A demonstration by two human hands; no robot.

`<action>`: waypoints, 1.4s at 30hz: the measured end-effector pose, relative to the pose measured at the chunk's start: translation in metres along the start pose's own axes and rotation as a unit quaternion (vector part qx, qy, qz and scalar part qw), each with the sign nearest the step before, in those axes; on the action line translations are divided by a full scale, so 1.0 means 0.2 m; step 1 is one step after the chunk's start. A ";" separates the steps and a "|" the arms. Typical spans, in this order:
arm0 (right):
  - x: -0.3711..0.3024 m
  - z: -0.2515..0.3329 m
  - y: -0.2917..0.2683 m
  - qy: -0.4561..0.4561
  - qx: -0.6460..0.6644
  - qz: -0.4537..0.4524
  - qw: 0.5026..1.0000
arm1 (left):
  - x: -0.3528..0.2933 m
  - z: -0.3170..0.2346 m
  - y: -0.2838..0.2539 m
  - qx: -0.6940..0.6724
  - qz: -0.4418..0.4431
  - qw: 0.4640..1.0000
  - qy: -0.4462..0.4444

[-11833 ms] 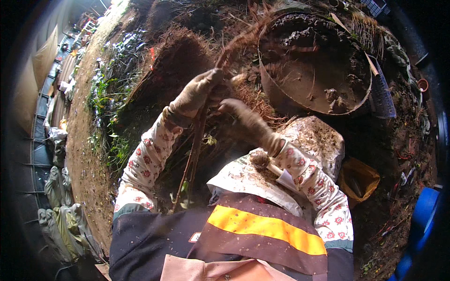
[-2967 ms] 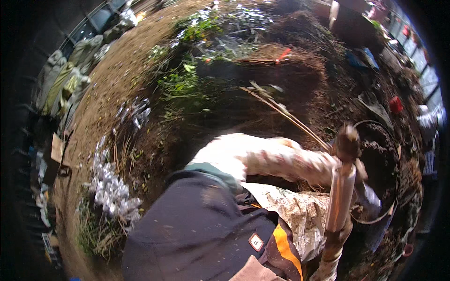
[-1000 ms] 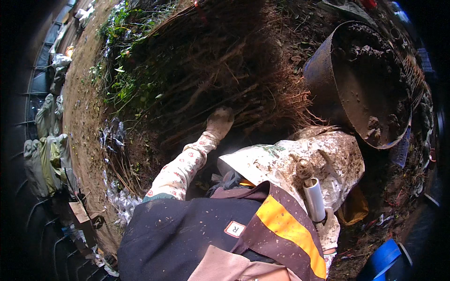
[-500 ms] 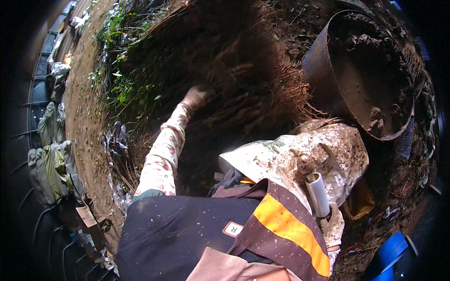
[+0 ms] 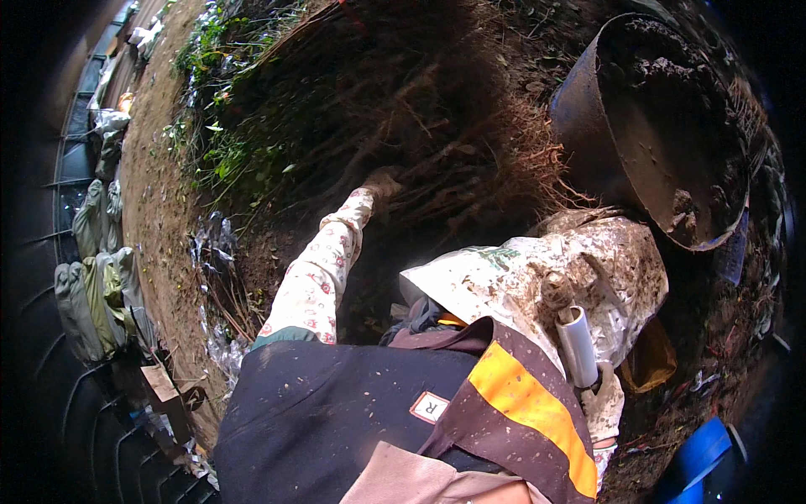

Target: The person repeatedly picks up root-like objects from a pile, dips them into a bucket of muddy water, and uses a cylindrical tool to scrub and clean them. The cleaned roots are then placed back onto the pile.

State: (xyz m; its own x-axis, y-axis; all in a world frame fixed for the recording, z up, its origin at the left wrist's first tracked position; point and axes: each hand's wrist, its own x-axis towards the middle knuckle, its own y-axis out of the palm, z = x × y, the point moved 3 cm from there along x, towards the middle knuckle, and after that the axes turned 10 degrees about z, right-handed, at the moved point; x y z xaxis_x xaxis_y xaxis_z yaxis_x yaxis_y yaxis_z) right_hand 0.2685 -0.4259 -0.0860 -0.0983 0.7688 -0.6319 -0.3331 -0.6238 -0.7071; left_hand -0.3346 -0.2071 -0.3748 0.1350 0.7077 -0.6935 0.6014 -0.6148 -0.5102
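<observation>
My left hand point(image 5: 384, 181), at the end of a flowered sleeve, reaches into a heap of thin bare-rooted plant stems point(image 5: 420, 155). Shade and the stems hide its fingers, so I cannot tell whether they grip any. At the lower right my right hand point(image 5: 601, 405), in a dirty pale glove, is closed round the lower end of a whitish roll of plastic film point(image 5: 578, 346). The roll stands tilted beside a mud-smeared white plastic sheet point(image 5: 495, 281) that spreads over my lap.
A big dark tub point(image 5: 588, 143) with wet mud inside stands at the upper right. Green leafy stems point(image 5: 239, 160) lie at the upper left. A yellowish bag point(image 5: 651, 359) and a blue plastic object point(image 5: 703, 454) are at the lower right. Filled sacks point(image 5: 80, 302) line the left side.
My left hand has moved right, deeper among the stems. The right hand keeps its hold on the roll. The whole view has shifted slightly.
</observation>
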 end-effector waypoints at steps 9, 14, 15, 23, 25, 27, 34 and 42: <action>0.01 -0.05 0.03 0.010 0.027 0.007 1.000 | 0.22 0.20 -0.06 0.045 0.121 0.991 -0.034; 0.00 -0.05 0.04 0.007 0.039 -0.006 0.999 | 0.01 -0.08 -0.07 0.043 0.117 0.991 0.043; -0.02 -0.02 0.06 0.021 0.034 -0.020 0.999 | 0.04 -0.11 -0.05 -0.008 0.119 0.991 0.056; -0.01 -0.01 0.03 0.001 0.047 -0.004 0.999 | -0.28 -0.15 -0.16 -0.419 0.237 0.875 0.057; -0.01 -0.02 0.03 0.001 0.039 0.001 0.999 | -0.35 -0.25 -0.15 -0.459 0.241 0.855 0.023; 0.02 -0.04 0.01 -0.002 0.032 0.014 0.999 | -0.37 -0.30 -0.07 -0.323 0.155 0.933 0.024; 0.00 -0.04 0.03 0.008 0.007 0.008 1.000 | -0.46 -0.34 0.45 -0.018 -0.134 0.983 0.127; 0.03 -0.04 0.02 0.010 -0.006 0.020 1.000 | -0.52 -0.43 0.22 0.166 -0.206 0.961 0.085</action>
State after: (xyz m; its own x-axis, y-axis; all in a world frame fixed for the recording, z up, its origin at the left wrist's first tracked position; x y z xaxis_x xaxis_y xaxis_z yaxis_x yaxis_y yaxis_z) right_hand 0.2739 -0.4259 -0.0952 -0.0927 0.7400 -0.6662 -0.3175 -0.6561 -0.6847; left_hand -0.2545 -0.2784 -0.2824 0.0833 0.9443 -0.3183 0.3511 -0.3267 -0.8775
